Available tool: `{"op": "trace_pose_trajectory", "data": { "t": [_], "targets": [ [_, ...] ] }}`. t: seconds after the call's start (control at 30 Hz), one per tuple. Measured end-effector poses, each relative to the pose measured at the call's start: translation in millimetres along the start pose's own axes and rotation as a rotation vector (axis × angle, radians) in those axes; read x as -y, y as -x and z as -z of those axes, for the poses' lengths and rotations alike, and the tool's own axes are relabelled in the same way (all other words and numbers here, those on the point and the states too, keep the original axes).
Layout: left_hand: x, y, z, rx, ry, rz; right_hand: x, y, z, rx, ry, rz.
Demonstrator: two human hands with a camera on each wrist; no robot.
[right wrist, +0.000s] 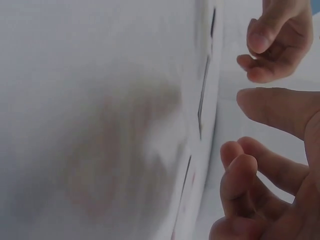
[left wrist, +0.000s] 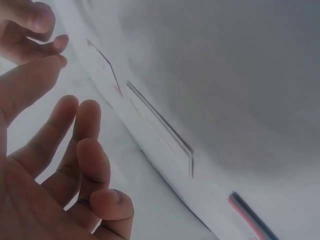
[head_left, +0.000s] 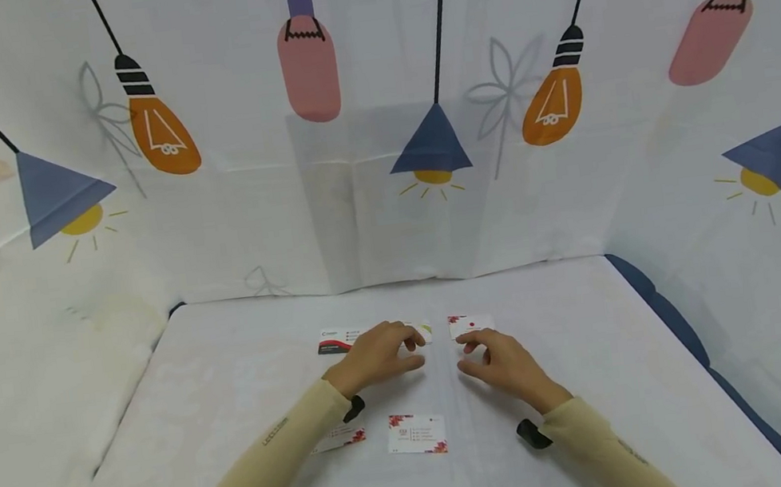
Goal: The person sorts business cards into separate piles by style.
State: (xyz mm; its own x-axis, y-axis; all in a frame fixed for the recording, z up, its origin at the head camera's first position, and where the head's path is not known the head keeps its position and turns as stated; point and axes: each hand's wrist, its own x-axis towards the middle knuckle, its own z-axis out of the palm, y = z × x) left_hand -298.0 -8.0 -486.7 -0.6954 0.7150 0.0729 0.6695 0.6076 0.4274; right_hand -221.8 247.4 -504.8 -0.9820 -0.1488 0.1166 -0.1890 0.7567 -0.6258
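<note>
My left hand point(head_left: 383, 354) hovers over the back row of business cards with its fingers loosely bent and nothing in them. Beneath it lies a white card with a yellow-green corner point(head_left: 424, 330), partly hidden by the fingers; in the left wrist view this white card point(left wrist: 160, 131) looks thick-edged, like a small stack. To its left is a black, red and white card point(head_left: 333, 342). My right hand point(head_left: 507, 365), its fingers also relaxed and holding nothing, is raised just in front of a white card with red leaves point(head_left: 470, 323). A gap separates the two hands.
Nearer me lie a white card with red floral corners point(head_left: 416, 434) and another red-patterned card point(head_left: 346, 436), partly covered by the left forearm. A white cloth covers the table point(head_left: 230, 358). Behind it hangs a white curtain point(head_left: 381, 220) printed with lamps.
</note>
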Motion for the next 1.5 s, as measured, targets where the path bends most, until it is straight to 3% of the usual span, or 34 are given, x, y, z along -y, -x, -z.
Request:
{"op": "trace_pose_trajectory", "data": {
  "t": [0.5,0.8,1.0,1.27,1.5],
  "targets": [
    [-9.4,52.0,-1.0,-0.033,0.005,0.026,20.8,26.4,-17.8,0.081,-0.013,0.147],
    [-11.6,76.3,-10.6,0.006,-0.006,0.035,31.0,40.0,-24.8,0.148,0.048,0.166],
    [-15.6,89.0,-14.4,0.017,-0.013,0.001,39.5,46.1,-27.2,0.161,0.104,0.178],
    [-14.8,102.9,-16.9,0.044,-0.023,0.018,46.0,53.5,-34.6,0.168,0.188,0.192],
    [-14.0,110.0,-17.4,0.023,-0.046,-0.014,50.4,56.8,-36.7,0.204,0.219,0.173]
  ]
}}
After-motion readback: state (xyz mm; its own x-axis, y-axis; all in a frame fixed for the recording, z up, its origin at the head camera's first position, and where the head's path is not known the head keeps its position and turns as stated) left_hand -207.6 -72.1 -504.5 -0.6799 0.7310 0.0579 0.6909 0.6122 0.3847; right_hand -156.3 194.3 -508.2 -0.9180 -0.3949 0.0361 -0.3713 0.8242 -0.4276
